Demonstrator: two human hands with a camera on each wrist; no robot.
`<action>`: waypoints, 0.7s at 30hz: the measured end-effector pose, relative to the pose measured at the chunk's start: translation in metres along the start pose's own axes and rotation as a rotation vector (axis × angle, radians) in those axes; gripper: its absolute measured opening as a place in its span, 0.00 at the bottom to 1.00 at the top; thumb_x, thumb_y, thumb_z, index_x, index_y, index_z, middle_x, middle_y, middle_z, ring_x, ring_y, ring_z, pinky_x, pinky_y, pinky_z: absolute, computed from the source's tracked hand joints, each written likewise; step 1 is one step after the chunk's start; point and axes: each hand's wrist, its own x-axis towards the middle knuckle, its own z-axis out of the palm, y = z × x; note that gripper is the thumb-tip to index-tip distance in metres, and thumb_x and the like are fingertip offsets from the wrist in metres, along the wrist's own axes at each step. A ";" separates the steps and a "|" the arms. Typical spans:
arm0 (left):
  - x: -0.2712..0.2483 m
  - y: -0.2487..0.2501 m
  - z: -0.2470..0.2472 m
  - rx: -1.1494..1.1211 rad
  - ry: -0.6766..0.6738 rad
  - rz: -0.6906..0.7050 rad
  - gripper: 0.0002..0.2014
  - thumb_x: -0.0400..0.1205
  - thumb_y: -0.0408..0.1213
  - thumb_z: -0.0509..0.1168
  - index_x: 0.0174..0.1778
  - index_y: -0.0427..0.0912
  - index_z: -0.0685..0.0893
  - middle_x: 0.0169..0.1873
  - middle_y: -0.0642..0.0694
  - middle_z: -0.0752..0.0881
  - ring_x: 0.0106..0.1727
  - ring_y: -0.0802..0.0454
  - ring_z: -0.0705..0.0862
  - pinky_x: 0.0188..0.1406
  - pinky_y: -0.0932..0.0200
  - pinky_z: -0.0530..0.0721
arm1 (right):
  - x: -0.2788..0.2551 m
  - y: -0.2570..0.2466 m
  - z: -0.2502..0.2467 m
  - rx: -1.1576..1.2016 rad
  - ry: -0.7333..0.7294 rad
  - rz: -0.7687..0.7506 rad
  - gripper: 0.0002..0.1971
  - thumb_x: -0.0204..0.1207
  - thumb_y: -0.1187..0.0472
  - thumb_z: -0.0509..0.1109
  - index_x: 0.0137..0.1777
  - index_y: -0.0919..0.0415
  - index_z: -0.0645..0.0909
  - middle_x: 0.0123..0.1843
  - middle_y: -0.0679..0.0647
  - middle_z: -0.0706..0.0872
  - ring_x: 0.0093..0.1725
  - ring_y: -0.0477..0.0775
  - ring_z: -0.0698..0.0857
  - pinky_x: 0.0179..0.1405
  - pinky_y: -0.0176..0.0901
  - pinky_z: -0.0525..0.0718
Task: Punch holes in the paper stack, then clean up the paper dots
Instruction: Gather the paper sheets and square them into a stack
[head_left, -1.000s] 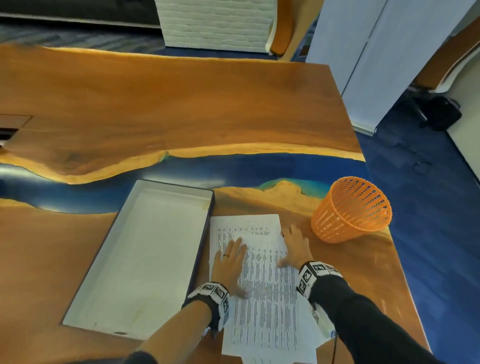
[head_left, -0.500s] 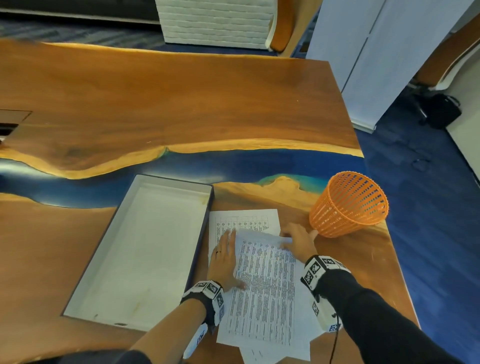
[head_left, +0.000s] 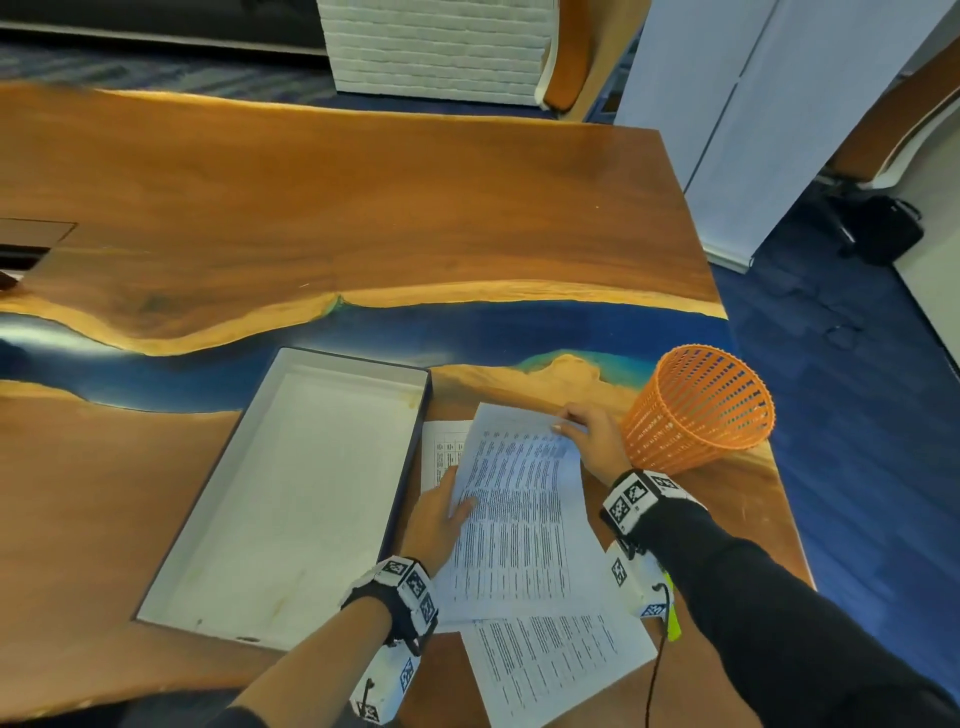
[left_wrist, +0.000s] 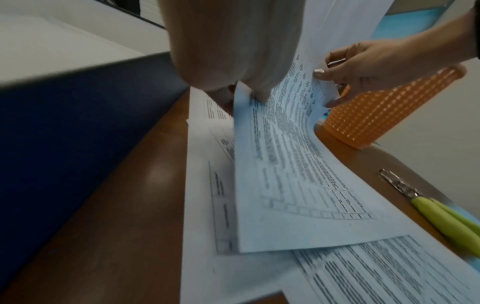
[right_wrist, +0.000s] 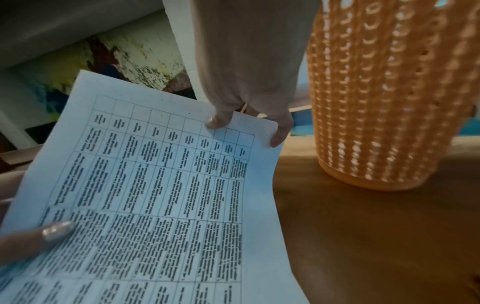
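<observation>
Several printed sheets lie loosely overlapped on the wooden table, between a white tray and an orange basket. The top sheet curves up off the pile. My right hand pinches its far right corner, thumb on the printed side. My left hand grips its left edge, thumb on top and fingers beneath. A hole punch with yellow-green handles lies on the table right of the papers, mostly hidden behind my right wrist in the head view.
A shallow white tray with dark outer walls lies left of the papers. The orange mesh basket stands just right of my right hand, close to the table's right edge. Beyond that edge is blue carpet.
Both hands lay flat on the paper pile a second ago. My right hand has since pinched the top sheet's far corner and lifted it; my left hand now grips its left edge.
</observation>
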 end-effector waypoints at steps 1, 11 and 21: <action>0.001 0.002 -0.004 0.045 0.023 0.026 0.18 0.86 0.35 0.60 0.73 0.46 0.70 0.60 0.48 0.85 0.54 0.56 0.87 0.54 0.57 0.88 | 0.004 -0.002 0.001 -0.009 -0.005 -0.021 0.11 0.75 0.65 0.71 0.33 0.53 0.79 0.32 0.47 0.82 0.34 0.39 0.79 0.39 0.27 0.74; 0.015 0.001 -0.081 0.231 0.328 0.041 0.08 0.88 0.36 0.56 0.56 0.37 0.78 0.40 0.43 0.87 0.38 0.45 0.86 0.37 0.52 0.83 | 0.008 0.000 0.013 -0.291 0.099 0.061 0.20 0.72 0.62 0.74 0.64 0.55 0.77 0.64 0.53 0.80 0.66 0.55 0.76 0.67 0.62 0.74; 0.011 -0.009 -0.115 0.176 0.463 -0.019 0.15 0.88 0.37 0.54 0.70 0.39 0.71 0.50 0.46 0.86 0.41 0.47 0.86 0.41 0.57 0.85 | -0.015 0.004 0.050 -0.528 -0.413 -0.054 0.25 0.69 0.59 0.77 0.66 0.58 0.76 0.66 0.53 0.78 0.67 0.53 0.76 0.67 0.50 0.73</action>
